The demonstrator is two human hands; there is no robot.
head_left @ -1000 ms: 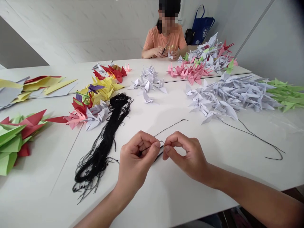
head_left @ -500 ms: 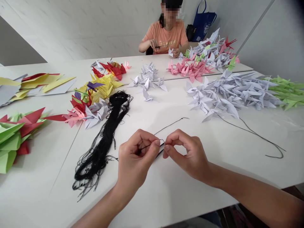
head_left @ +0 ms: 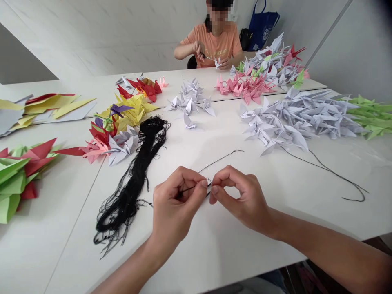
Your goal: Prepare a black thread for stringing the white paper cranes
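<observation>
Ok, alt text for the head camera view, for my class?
The left hand and right hand pinch a black thread over a white table, beside a black thread bundle. Paper cranes lie in piles; a person opposite holds one.

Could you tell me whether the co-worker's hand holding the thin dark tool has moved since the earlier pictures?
Yes, the co-worker's hand has risen leftward: higher above the white table's far edge, farther from the white paper crane.

Illumination is bright, even and diffuse, with no distinct source in view. Soft, faint shadows lie beneath the left hand (head_left: 177, 208) and right hand (head_left: 241, 200) on the white worktop (head_left: 232, 249). Wide-angle distortion bends the frame edges; the top right corner darkens. Blur is slight.
</observation>
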